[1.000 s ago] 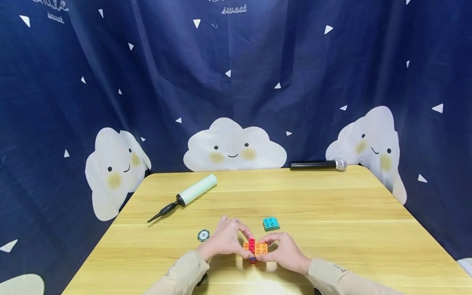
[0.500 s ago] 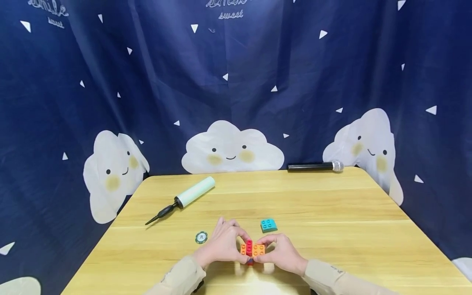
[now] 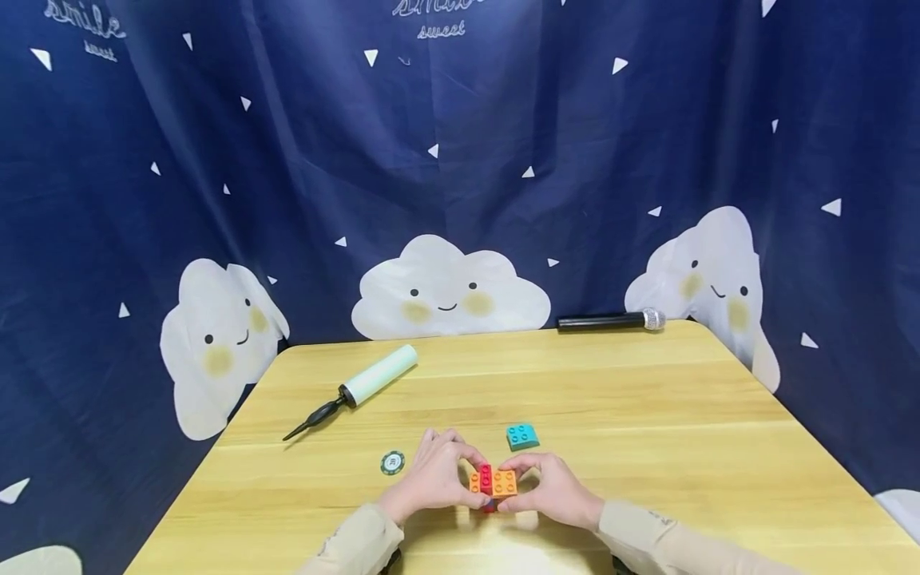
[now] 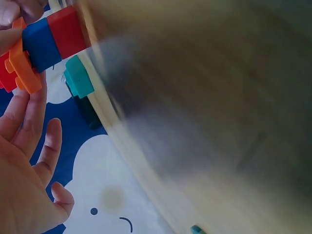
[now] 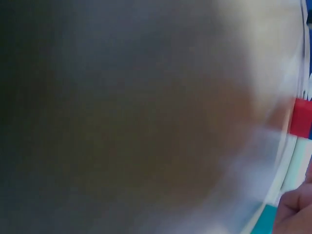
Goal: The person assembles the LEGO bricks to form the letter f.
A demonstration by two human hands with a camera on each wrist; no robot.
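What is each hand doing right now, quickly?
Left hand: holding the toy brick stack, pinched between thumb and finger.
Right hand: pinching the same stack.

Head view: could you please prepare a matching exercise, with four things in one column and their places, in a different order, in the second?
Things
1. Microphone
2. Round chip
3. Orange brick
4. Teal brick

Places
A. Between the left hand and the right hand
B. At the far edge of the table
C. Just beyond the right hand
D. Left of the left hand

Right pairs: 1-B, 2-D, 3-A, 4-C
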